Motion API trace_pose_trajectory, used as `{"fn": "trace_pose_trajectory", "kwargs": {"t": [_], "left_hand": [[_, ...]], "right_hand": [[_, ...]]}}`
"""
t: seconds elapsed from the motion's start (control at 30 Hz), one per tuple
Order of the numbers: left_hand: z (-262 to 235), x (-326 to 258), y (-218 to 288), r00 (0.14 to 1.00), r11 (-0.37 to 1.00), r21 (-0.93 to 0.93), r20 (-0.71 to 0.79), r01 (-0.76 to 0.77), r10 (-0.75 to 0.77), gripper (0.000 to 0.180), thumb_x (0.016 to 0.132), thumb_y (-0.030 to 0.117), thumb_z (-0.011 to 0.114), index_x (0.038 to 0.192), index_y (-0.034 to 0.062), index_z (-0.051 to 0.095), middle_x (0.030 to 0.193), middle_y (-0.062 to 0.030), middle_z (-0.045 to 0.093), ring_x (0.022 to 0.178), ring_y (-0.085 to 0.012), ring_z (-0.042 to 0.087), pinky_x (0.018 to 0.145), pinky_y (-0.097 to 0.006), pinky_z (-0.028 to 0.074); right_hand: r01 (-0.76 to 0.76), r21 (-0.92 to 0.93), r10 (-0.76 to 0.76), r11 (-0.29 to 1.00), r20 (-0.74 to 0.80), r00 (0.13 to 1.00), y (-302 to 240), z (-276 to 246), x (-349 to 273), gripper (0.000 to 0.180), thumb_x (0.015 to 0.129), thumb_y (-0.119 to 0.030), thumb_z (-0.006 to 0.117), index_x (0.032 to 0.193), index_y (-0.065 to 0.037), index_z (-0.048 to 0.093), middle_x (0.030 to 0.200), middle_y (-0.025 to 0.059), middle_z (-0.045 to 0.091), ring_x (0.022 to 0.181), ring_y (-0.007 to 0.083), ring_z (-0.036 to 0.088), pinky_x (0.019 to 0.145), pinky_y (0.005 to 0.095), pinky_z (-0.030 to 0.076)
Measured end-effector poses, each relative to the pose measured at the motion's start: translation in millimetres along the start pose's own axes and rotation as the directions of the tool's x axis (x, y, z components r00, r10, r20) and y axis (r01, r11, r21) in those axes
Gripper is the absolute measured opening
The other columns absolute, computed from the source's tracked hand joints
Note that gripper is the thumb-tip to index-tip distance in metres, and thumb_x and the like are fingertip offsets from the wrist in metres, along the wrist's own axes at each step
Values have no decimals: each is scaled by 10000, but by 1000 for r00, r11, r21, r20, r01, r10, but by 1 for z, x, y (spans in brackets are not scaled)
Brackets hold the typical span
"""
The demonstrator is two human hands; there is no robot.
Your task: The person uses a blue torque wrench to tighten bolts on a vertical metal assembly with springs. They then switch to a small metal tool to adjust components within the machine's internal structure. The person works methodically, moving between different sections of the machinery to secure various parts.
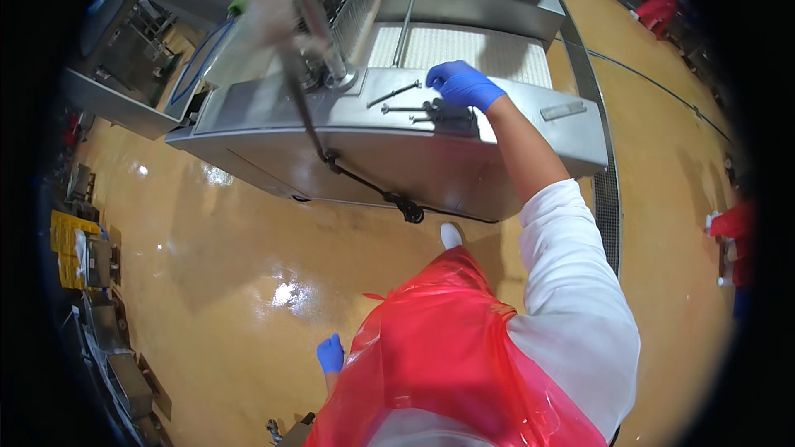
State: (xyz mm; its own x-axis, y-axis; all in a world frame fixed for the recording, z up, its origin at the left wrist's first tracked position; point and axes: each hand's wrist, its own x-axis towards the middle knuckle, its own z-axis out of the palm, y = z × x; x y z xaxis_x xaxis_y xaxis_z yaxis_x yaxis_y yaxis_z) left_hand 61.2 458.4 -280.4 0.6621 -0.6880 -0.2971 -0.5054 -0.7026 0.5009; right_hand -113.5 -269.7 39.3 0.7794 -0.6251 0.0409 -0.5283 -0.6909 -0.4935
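Note:
My right hand (465,86), in a blue glove, is over the steel ledge (248,108) of a machine, fingers curled down. Whatever they may hold is hidden. Just left of it lies a slim metal tool, seemingly a wrench (394,94), slanting across the ledge. Below that are a second wrench (402,109) and a third wrench (439,119), close to the hand's shadow. A short grey bar (563,110) rests on the ledge to the right of my wrist. My left hand (330,354), also blue-gloved, hangs low beside my red apron, closed with nothing showing in it.
Behind the ledge runs a white textured conveyor belt (455,45) with a metal rod (405,29) over it. A black cable (364,182) hangs down the machine's front. A floor drain grate (609,199) passes at right. Yellow crates (73,248) stand far left; people in red work at upper right.

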Motion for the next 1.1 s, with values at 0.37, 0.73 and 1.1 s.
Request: {"fn": "trace_pose_trajectory", "kwargs": {"t": [0.37,0.73,1.1], "left_hand": [[-100,75,-64,950,906,-395,-194,154,-246,302,953,258,644,868,-26,704,713,-62,631,675,-124,563,639,-316,471],[-248,291,157,925,817,-436,-141,-378,353,192,931,108,651,1050,-23,725,998,-152,719,887,-222,692,808,-322,538],[-372,399,219,814,722,-503,62,-475,578,90,912,-16,620,960,-55,686,968,-111,677,917,-198,642,863,-313,503]], "right_hand": [[-153,-55,134,987,-264,955,-31,29,-28,211,872,-171,672,1049,-80,742,969,177,727,857,319,697,811,389,545],[151,-288,-218,946,-216,952,-50,56,48,187,830,-175,638,978,-69,681,998,140,671,969,379,624,881,450,508],[24,766,652,642,-563,507,-138,80,-80,103,904,-13,725,1002,2,699,917,33,690,865,96,640,803,241,527]]}}
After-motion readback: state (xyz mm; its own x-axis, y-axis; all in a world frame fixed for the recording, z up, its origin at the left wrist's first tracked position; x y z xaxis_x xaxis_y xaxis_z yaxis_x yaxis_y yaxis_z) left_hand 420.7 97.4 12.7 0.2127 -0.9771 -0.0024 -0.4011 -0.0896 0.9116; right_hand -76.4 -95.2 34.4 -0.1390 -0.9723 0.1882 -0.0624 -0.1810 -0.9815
